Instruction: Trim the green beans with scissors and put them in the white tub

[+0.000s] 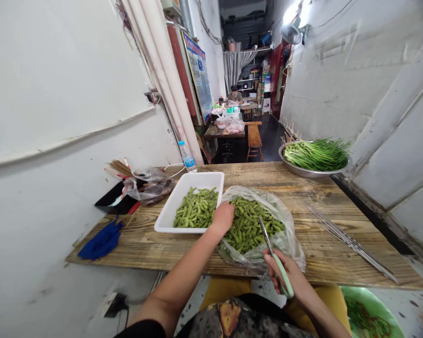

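Note:
My left hand (224, 215) is at the near left edge of a clear plastic bag (292, 234), beside a white tray (167, 219). Its fingers look curled down at the green soybean pods (248, 225) in the bag; what they hold is hidden. More pods (196, 206) lie in the white tray. My right hand (285, 272) grips scissors (280, 267) by their pale green handles. The scissor blades point up and away, over the near right part of the pods in the bag.
A metal basin of green stalks (313, 157) stands at the far right, with metal skewers (352, 241) nearer. To the left are a water bottle (188, 157), a black box (116, 199) and a blue cloth (100, 240). A green tub (372, 312) sits below. A person (234, 96) is far back.

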Available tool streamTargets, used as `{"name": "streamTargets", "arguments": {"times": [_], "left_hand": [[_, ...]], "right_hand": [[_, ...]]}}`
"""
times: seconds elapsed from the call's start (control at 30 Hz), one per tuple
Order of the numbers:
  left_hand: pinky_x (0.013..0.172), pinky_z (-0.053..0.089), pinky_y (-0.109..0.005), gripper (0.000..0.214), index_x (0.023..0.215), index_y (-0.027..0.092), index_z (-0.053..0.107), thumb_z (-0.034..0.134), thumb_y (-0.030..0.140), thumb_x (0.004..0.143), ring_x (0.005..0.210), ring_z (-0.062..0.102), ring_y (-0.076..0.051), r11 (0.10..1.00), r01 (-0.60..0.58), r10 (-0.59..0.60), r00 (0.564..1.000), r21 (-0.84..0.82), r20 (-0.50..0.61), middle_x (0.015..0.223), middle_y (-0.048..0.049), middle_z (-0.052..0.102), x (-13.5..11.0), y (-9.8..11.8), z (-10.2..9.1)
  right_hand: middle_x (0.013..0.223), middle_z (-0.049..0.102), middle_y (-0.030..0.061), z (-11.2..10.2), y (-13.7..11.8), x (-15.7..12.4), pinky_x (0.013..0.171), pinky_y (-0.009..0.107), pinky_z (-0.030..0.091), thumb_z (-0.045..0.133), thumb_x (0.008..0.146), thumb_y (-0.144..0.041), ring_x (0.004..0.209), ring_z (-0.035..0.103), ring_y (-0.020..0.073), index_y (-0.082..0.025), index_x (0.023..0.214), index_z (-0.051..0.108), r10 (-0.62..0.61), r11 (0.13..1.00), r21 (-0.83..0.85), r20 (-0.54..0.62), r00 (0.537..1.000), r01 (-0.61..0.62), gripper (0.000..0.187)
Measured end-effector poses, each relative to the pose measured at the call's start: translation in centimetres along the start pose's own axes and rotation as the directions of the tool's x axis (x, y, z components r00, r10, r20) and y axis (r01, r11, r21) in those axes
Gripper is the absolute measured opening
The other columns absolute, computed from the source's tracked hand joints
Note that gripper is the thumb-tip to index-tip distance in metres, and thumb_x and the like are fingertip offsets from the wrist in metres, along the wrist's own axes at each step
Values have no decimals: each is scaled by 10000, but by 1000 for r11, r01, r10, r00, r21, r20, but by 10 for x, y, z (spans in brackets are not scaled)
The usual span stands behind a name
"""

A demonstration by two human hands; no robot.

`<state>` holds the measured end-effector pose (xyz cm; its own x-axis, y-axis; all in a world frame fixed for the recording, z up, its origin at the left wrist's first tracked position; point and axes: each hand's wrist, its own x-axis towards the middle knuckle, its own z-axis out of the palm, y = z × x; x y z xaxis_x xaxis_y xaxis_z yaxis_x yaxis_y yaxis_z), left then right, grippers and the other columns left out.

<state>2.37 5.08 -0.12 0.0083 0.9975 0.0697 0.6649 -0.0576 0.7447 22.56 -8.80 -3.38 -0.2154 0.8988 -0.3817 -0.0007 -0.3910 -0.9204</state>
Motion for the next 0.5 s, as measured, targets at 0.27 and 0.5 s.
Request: {"name": "streamTargets", "arguments": {"times": [0.27,0.5], "left_hand": [[551,373,-226,117,699,159,665,594,251,687,546,502,-123,987,-2,32,982,-162,184,621,-20,617,-2,2,0],[386,183,-171,460,952,103,648,700,383,591,399,315,-22,775,371,-84,863,-512,499,690,-29,658,-29,15,5]], "right_hand": [[481,407,-107,0,0,1,283,163,333,545,733,-588,302,380,55,-211,983,498,20,999,-39,24,1000,-19,455],[544,492,-61,2,-9,0,421,211,443,475,809,-560,418,500,97,-187,1050,532,-121,965,-224,69,990,133,448]]}}
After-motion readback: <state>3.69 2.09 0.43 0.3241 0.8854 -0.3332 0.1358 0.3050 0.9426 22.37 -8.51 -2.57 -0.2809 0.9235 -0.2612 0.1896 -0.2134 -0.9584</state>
